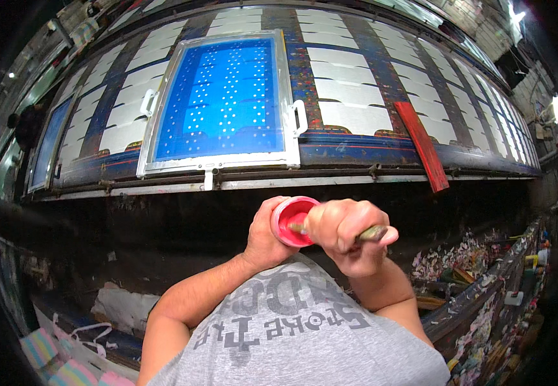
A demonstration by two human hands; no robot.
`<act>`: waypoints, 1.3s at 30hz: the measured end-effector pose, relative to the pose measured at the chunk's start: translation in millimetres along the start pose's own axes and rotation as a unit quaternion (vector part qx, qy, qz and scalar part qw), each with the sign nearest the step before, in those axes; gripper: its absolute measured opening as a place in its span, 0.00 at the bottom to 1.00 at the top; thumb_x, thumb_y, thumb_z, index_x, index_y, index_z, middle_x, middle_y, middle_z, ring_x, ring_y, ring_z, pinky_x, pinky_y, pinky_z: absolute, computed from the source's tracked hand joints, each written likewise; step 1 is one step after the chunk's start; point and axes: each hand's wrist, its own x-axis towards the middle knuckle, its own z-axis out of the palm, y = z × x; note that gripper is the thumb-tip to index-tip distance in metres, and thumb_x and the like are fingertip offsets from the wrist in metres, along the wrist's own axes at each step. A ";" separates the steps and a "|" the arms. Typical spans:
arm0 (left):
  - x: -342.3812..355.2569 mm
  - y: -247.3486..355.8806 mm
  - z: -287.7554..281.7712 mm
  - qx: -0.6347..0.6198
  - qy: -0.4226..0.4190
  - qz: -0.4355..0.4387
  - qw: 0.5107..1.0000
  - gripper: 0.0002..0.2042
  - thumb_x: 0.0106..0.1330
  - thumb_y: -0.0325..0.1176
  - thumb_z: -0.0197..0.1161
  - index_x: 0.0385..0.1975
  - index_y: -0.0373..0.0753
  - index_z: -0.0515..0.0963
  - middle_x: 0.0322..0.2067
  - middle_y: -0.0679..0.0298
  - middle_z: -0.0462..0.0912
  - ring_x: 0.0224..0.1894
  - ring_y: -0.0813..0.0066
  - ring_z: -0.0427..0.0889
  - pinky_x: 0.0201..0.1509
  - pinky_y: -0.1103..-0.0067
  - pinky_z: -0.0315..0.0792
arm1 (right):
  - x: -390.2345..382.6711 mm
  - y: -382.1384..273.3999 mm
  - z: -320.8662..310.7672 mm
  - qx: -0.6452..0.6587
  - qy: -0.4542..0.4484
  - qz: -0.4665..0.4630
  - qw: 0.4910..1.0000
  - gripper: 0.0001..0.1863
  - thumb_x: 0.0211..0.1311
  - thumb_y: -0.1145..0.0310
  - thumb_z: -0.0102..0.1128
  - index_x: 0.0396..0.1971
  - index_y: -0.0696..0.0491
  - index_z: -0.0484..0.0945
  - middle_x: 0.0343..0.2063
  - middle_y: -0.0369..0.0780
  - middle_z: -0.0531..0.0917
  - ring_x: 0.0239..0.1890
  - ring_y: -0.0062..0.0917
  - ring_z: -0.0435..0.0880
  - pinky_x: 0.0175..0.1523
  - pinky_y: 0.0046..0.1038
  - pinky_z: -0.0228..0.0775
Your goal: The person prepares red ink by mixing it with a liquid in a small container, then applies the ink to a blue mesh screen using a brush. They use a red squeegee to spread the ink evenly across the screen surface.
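Both forearms (205, 293) are slanting inward — left hand (266, 228) cupping, right hand (346, 228) (knuckles (348, 213) uppermost) clenching fist-like.

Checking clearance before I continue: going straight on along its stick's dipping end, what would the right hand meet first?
Likely the rim of the red-lined cup; how much gap the right hand has left is unclear.
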 end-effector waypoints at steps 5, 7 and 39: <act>14.0 -7.1 -11.9 -0.027 -0.040 0.013 0.999 0.44 0.52 0.32 0.94 0.69 0.38 0.74 0.60 0.53 0.87 0.62 0.54 0.90 0.69 0.63 0.83 | 8.4 4.5 8.8 -0.047 0.089 -0.044 0.994 0.37 0.87 0.32 0.51 0.31 0.54 0.74 0.18 0.34 0.71 0.20 0.24 0.69 0.33 0.36 0.67; 20.8 -14.6 -22.5 -0.022 -0.028 0.029 0.999 0.44 0.51 0.32 0.94 0.68 0.38 0.74 0.59 0.53 0.87 0.62 0.54 0.90 0.69 0.63 0.83 | 12.1 13.9 20.4 -0.093 0.156 -0.096 0.979 0.36 0.88 0.32 0.49 0.32 0.53 0.72 0.21 0.36 0.72 0.22 0.24 0.68 0.34 0.36 0.68; 21.3 -66.7 -126.6 -0.096 -0.180 0.054 0.978 0.49 0.45 0.34 0.97 0.69 0.38 0.74 0.61 0.52 0.86 0.63 0.50 0.89 0.70 0.61 0.82 | 42.4 64.0 132.3 -0.089 0.120 0.000 0.989 0.39 0.86 0.31 0.52 0.29 0.55 0.74 0.17 0.34 0.70 0.20 0.25 0.69 0.32 0.34 0.67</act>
